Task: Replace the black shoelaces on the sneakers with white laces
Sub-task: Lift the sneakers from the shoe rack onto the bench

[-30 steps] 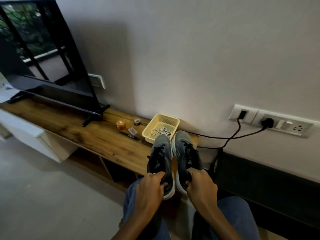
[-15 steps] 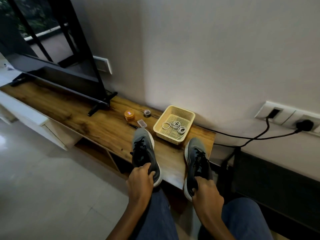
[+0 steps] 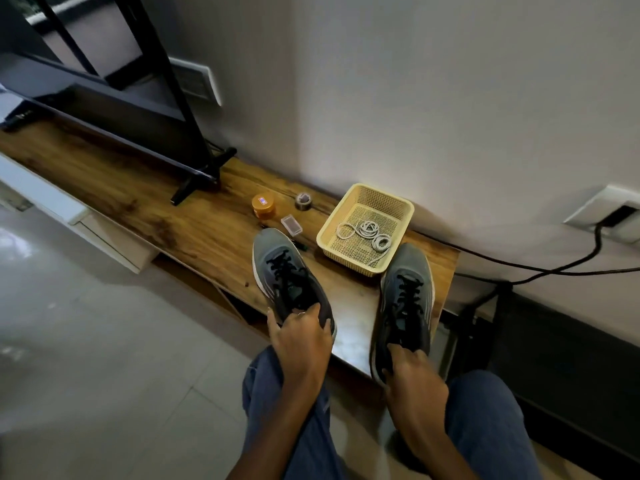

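Leaning at the far left, a large black flat-screen television (image 3: 104,109) stands on the long wood-grain console (image 3: 145,209), its black foot planted near the wall. Rightward sit a small round orange container (image 3: 263,205), a little roll of grey tape (image 3: 304,201) and a clear plastic case (image 3: 291,225). Next comes the left grey sneaker with black laces (image 3: 287,278), toe pointing toward the wall; the left hand (image 3: 300,337) grips its heel end, fingers curled over the collar. Between the two shoes, nearer the wall, a pale yellow perforated plastic basket (image 3: 401,206) holds coiled white laces (image 3: 369,233) — loose loops on its floor. The right grey sneaker with black laces (image 3: 407,299) lies beside the basket's near corner, heel overhanging the console edge — the right hand (image 3: 414,379) holds its heel, fingers curled in at the opening. Farthest right, a white wall socket (image 3: 609,216) feeds a black cable (image 3: 540,270).
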`<state>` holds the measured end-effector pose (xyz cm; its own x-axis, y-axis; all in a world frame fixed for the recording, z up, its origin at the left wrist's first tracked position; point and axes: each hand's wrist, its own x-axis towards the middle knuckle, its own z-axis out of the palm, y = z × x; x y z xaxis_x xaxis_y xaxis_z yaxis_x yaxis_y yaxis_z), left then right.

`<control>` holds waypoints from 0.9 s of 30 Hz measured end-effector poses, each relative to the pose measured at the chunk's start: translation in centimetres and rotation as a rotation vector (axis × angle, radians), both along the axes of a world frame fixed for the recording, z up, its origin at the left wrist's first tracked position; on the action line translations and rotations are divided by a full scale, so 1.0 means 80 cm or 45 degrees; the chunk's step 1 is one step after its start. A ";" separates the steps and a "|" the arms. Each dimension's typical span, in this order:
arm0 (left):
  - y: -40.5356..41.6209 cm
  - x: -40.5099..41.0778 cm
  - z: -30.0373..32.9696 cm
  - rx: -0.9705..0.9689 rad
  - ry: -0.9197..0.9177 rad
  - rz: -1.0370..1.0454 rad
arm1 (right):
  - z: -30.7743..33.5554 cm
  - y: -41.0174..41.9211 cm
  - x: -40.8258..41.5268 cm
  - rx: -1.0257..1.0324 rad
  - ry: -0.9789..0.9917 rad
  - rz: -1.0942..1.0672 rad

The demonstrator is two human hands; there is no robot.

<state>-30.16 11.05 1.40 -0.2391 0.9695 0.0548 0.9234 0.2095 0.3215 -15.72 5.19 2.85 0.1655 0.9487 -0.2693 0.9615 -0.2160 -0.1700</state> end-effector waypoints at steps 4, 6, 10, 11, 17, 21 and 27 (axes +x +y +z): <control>0.009 0.007 -0.006 -0.001 0.020 -0.029 | -0.006 0.013 -0.001 -0.007 -0.018 0.030; 0.015 0.011 -0.010 -0.041 0.009 -0.010 | -0.006 0.016 -0.001 -0.008 -0.021 0.022; 0.025 0.019 -0.005 -0.068 0.012 0.016 | -0.007 0.016 -0.002 -0.001 -0.022 0.036; 0.025 0.019 -0.002 -0.078 0.018 0.009 | -0.007 0.016 -0.002 0.003 -0.018 0.034; -0.007 0.019 -0.015 0.101 -0.054 -0.007 | -0.009 0.009 0.001 0.073 -0.021 0.103; -0.032 0.042 -0.006 0.286 -0.117 -0.165 | -0.014 0.006 0.008 0.111 0.065 0.132; -0.060 0.092 0.010 0.110 -0.479 -0.426 | -0.002 -0.012 0.031 0.275 0.468 0.187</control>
